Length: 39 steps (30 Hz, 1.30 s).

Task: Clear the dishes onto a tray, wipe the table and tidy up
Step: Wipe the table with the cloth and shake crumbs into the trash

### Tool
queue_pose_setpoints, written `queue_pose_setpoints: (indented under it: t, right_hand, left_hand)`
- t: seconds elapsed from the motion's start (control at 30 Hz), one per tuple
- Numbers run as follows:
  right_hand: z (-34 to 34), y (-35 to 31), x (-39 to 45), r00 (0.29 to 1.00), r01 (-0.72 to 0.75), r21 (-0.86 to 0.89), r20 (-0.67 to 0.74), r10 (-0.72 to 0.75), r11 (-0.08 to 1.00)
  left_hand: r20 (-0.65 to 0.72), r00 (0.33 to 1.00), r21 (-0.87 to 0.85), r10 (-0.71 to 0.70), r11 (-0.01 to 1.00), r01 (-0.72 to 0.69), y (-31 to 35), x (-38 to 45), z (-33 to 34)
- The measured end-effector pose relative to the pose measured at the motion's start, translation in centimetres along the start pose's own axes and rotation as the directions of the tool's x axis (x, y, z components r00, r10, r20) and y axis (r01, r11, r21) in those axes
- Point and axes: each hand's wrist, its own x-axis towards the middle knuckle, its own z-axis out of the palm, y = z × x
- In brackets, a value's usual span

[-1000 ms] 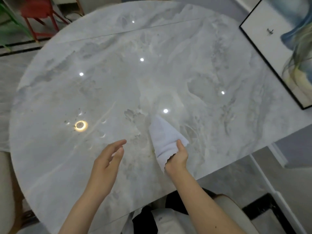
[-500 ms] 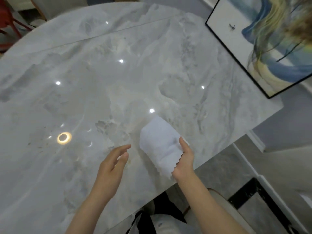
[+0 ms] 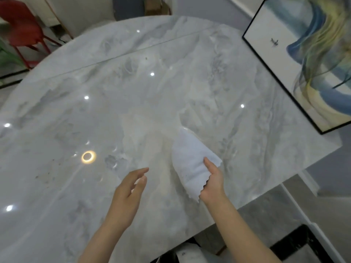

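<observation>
A folded white cloth (image 3: pixel 190 160) hangs just over the grey marble table (image 3: pixel 133 92), near its front right edge. My right hand (image 3: pixel 213 179) grips the cloth's near corner, thumb on top. My left hand (image 3: pixel 129 188) hovers to the left of the cloth, fingers straight and relaxed, holding nothing. Small dark specks lie on the tabletop at the left (image 3: pixel 47 173).
A framed abstract painting (image 3: pixel 303 59) leans at the table's right side. A red chair (image 3: pixel 22 29) stands beyond the far left edge. A seat with dark and white fabric (image 3: pixel 186 251) is below the near edge.
The view has swung about, and the cloth has spread wider in my right hand. My left hand stays beside it, open.
</observation>
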Motion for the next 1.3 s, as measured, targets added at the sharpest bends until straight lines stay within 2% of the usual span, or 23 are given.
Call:
queue_pose_setpoints:
  t: [0.2,0.4,0.6,0.7,0.77,0.87,1.07,1.3]
  right_hand:
    - [1.1,-1.7,1.8,0.999,0.026,-0.014,-0.046,-0.026,1.0]
    - [2.2,-1.2,2.3,0.994,0.046,-0.115,-0.096,-0.057,0.992]
    - [1.9,2.0,1.8,0.968,0.041,-0.468,-0.2,-0.151,0.883]
    - [0.6,5.6,0.8,0.969,0.026,-0.604,-0.182,-0.17,0.796]
    - [-0.2,8.7,-0.2,0.967,0.084,-0.647,-0.13,-0.218,0.758]
    - [-0.4,13.7,-1.6,0.95,0.191,-0.629,-0.074,-0.303,0.754]
    - [1.2,21.6,-2.9,0.921,0.218,-0.7,-0.084,-0.381,0.68]
    - [2.0,25.9,-4.9,0.915,0.223,-0.615,-0.137,-0.381,0.756]
  left_hand:
    - [-0.071,0.997,-0.015,-0.037,0.999,0.036,0.2,0.3,-1.1]
    - [-0.105,0.992,-0.035,-0.074,0.997,0.07,-1.2,-0.4,-3.3]
    - [-0.084,0.995,-0.066,-0.046,0.997,0.04,-3.1,-1.3,-6.3]
    - [-0.03,0.999,-0.056,-0.032,0.998,0.03,-4.7,-2.4,-8.7]
    - [0.026,1.0,-0.013,-0.002,1.0,0.002,-6.1,-3.4,-10.7]
    - [0.047,0.999,0.014,0.015,1.0,-0.016,-8.3,-5.0,-14.1]
    - [0.06,0.998,0.064,-0.009,0.998,0.005,-12.7,-8.7,-20.5]
    - [0.06,0.998,0.064,-0.032,0.998,0.028,-14.9,-10.3,-24.2]
